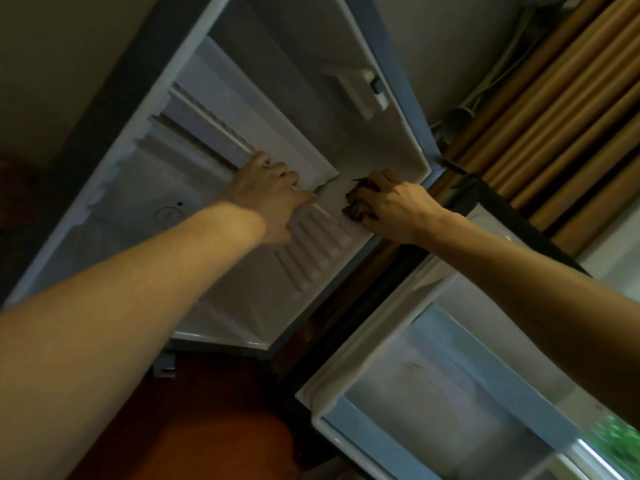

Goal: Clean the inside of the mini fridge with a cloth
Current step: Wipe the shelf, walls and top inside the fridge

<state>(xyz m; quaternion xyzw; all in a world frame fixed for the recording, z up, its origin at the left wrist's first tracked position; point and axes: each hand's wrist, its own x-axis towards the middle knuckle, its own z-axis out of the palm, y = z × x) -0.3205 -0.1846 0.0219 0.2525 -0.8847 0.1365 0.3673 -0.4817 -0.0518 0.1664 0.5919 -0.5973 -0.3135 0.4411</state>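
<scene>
The mini fridge (301,109) stands open, its white inside filling the upper middle of the tilted head view. My left hand (270,192) reaches inside and grips the front edge of a white shelf (273,133). My right hand (391,209) is closed over a dark brown cloth (356,206), which is pressed against the ribbed white inner wall (311,251) near the fridge's front corner. Most of the cloth is hidden under my fingers.
The open fridge door (450,386) with its white shelf rail hangs at the lower right. A thermostat housing (360,88) sits on the inner wall. Brown curtain folds (561,98) are at the upper right. A reddish-brown floor (214,427) lies below.
</scene>
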